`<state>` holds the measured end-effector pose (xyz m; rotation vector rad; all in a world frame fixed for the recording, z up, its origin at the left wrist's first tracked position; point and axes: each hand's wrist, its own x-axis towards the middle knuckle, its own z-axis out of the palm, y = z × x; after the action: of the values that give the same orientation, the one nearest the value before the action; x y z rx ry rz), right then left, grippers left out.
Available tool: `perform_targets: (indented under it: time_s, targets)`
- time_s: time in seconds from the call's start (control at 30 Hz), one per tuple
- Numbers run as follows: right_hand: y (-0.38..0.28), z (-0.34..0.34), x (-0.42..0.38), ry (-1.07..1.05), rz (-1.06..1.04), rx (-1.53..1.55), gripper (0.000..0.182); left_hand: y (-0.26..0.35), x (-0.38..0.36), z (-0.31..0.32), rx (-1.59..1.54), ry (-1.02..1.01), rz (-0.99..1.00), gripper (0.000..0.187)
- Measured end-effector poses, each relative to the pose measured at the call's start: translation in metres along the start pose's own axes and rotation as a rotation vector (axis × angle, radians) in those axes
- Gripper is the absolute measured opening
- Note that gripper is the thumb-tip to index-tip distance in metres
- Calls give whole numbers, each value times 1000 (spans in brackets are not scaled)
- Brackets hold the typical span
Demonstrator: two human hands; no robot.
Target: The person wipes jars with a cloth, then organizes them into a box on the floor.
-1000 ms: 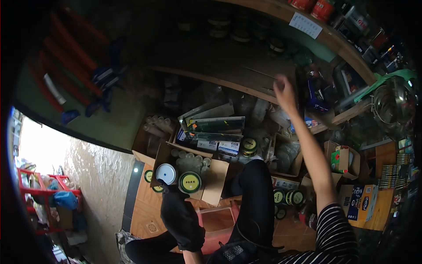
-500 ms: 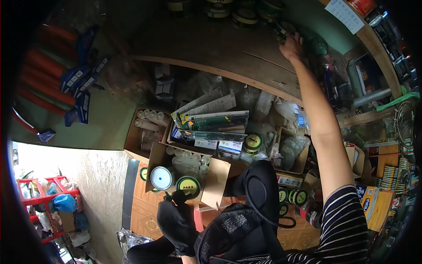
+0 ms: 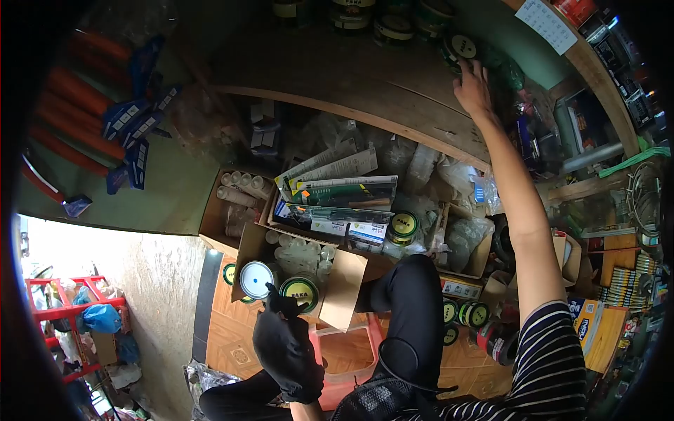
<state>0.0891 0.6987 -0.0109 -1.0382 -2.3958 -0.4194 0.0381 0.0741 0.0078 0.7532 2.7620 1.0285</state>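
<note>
My right hand [image 3: 473, 90] is bare and reaches up to the wooden shelf, fingers apart and loosely bent at the near edge of a dark green can [image 3: 462, 48] with a round label on its lid. On my left hand [image 3: 286, 347] is a black glove; its fingers are apart, with the fingertips beside a white-lidded can [image 3: 256, 279] and a green-and-yellow can [image 3: 299, 295]. Both of these cans are at an open cardboard box [image 3: 344, 291] that also contains clear plastic tubes [image 3: 300, 256]. Neither hand grips anything visibly.
More cans [image 3: 351, 15] line the back of the shelf [image 3: 316, 67]. Beneath it are a box of packaged tools [image 3: 344, 193], another can [image 3: 402, 228] and plastic bags [image 3: 467, 238]. A pink stool [image 3: 347, 330] is between my legs. Orange-handled tools [image 3: 81, 105] hang at left.
My right hand has drawn back slightly from the shelf can, whose lid now shows. The gloved fingers have shifted left toward the white-lidded can. My knee and the dark mesh item have moved, exposing the stool.
</note>
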Motion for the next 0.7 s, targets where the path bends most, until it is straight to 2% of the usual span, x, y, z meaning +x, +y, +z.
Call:
perform_targets:
  time_s: [0.13,0.23,0.33,0.37,0.47,0.5,0.6,0.7]
  targets:
    - [-8,-8,-22,-17,2,-3,56,0,-3,-1,-6,10,8,21]
    - [-16,-23,-40,-51,-40,-103,50,1,-4,-2,-15,17,19,20]
    - [-14,-30,-45,-58,-44,-59,42,1,-8,-4,-16,19,18,19]
    - [-11,-32,-38,19,-32,-6,48,2,-8,-4,-18,24,17,18]
    - [-30,-54,-5,226,268,246,67,3,-6,-6,-21,27,16,17]
    - [-28,-42,12,216,378,270,91,3,-8,-6,-19,30,18,17]
    - [-12,-4,50,-99,542,300,103,4,-9,-9,-30,48,23,16]
    - [-6,8,51,-66,621,374,120,0,-13,-13,-48,71,32,16]
